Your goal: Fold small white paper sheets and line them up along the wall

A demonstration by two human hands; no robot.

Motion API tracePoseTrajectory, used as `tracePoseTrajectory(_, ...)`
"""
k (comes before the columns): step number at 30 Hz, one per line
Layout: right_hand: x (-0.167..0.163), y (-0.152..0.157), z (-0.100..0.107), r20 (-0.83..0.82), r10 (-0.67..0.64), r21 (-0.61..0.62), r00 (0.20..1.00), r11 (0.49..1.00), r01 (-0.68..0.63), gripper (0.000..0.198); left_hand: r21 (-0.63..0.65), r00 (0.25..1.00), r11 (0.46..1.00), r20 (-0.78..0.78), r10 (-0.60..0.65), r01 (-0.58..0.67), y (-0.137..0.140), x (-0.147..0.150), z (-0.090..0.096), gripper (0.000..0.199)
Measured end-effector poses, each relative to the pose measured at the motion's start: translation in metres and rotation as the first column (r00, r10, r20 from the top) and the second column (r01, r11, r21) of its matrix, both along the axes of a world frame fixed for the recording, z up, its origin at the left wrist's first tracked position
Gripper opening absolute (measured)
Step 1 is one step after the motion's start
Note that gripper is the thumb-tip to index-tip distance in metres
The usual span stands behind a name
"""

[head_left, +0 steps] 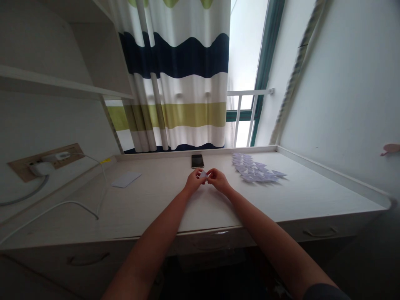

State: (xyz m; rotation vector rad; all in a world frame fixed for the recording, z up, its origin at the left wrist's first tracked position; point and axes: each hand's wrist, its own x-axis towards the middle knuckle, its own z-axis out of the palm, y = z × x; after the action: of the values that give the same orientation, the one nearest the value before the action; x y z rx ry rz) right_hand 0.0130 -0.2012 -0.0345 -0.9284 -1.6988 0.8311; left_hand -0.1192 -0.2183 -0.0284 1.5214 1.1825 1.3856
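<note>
Between my two hands, just above the middle of the desk, is a small folded piece of white paper (pixel 203 174). My left hand (pixel 196 180) pinches its left side, fingers closed. On the other side, the fingertips of my right hand (pixel 216 179) are closed on the same paper. Just beyond the hands a dark-screened phone (pixel 197 161) lies flat on the desk. To the right sits a cluster of folded paper pieces (pixel 254 170), pointed and overlapping in rows. Over on the left rests a flat stack of white paper (pixel 126 179).
The pale wooden desk (pixel 156 208) has a raised rim at the back and drawers in front. A white cable (pixel 78 203) runs across its left side from a wall socket (pixel 46 162). Striped curtains (pixel 175 58) hang behind, and a shelf (pixel 62 81) juts out at upper left.
</note>
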Motion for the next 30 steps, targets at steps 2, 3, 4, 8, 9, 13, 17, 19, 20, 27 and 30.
tracePoseTrajectory(2, -0.0007, -0.0004, -0.0001, 0.030, -0.025, 0.025, 0.999, 0.999, 0.024, 0.014, 0.031, 0.999, 0.999, -0.034, 0.029, -0.028, 0.0000, 0.0014, -0.0010, 0.023)
tracePoseTrajectory(3, -0.0009, -0.0007, 0.0000, 0.041, -0.030, 0.034, 0.999, 0.999, 0.028, 0.014, 0.046, 0.998, 0.998, -0.045, 0.043, -0.041, -0.0002, 0.0020, -0.0011, 0.022)
tracePoseTrajectory(4, -0.0011, -0.0012, 0.0002, 0.050, -0.031, 0.042, 0.998, 0.999, 0.029, 0.014, 0.059, 0.997, 0.997, -0.051, 0.057, -0.054, -0.0007, 0.0026, -0.0009, 0.022)
tracePoseTrajectory(8, -0.0016, -0.0039, 0.0021, 0.064, -0.020, 0.065, 0.998, 0.998, 0.016, 0.014, 0.077, 0.992, 0.992, -0.064, 0.107, -0.102, -0.0045, 0.0045, 0.0023, 0.022)
tracePoseTrajectory(9, -0.0017, -0.0047, 0.0029, 0.062, -0.016, 0.067, 0.998, 0.998, 0.012, 0.013, 0.074, 0.991, 0.991, -0.067, 0.113, -0.108, -0.0056, 0.0049, 0.0033, 0.022)
tracePoseTrajectory(13, -0.0018, -0.0068, 0.0049, 0.053, 0.001, 0.059, 0.999, 0.998, -0.004, 0.013, 0.057, 0.991, 0.992, -0.070, 0.113, -0.109, -0.0076, 0.0059, 0.0054, 0.020)
tracePoseTrajectory(17, -0.0018, -0.0056, 0.0032, 0.014, 0.054, 0.046, 0.998, 0.997, -0.054, 0.014, 0.032, 0.996, 0.996, -0.027, 0.085, -0.084, -0.0048, 0.0056, 0.0032, 0.017)
tracePoseTrajectory(19, -0.0018, -0.0047, 0.0021, -0.025, 0.084, 0.033, 0.996, 0.996, -0.083, 0.015, 0.002, 0.998, 0.999, 0.050, 0.041, -0.041, -0.0028, 0.0051, 0.0017, 0.016)
tracePoseTrajectory(20, -0.0017, -0.0046, 0.0018, -0.043, 0.094, 0.028, 0.995, 0.995, -0.093, 0.016, -0.017, 0.996, 1.000, 0.092, 0.016, -0.015, -0.0019, 0.0047, 0.0011, 0.015)
tracePoseTrajectory(27, 0.0003, -0.0064, 0.0041, -0.085, 0.069, 0.000, 0.994, 0.998, -0.069, 0.017, -0.062, 0.968, 0.993, 0.237, -0.082, 0.099, 0.0020, 0.0018, -0.0012, 0.021)
tracePoseTrajectory(30, 0.0013, -0.0058, 0.0046, -0.100, 0.063, -0.043, 0.993, 0.997, -0.067, 0.014, -0.054, 0.972, 0.995, 0.227, -0.067, 0.081, 0.0017, 0.0013, -0.0012, 0.031)
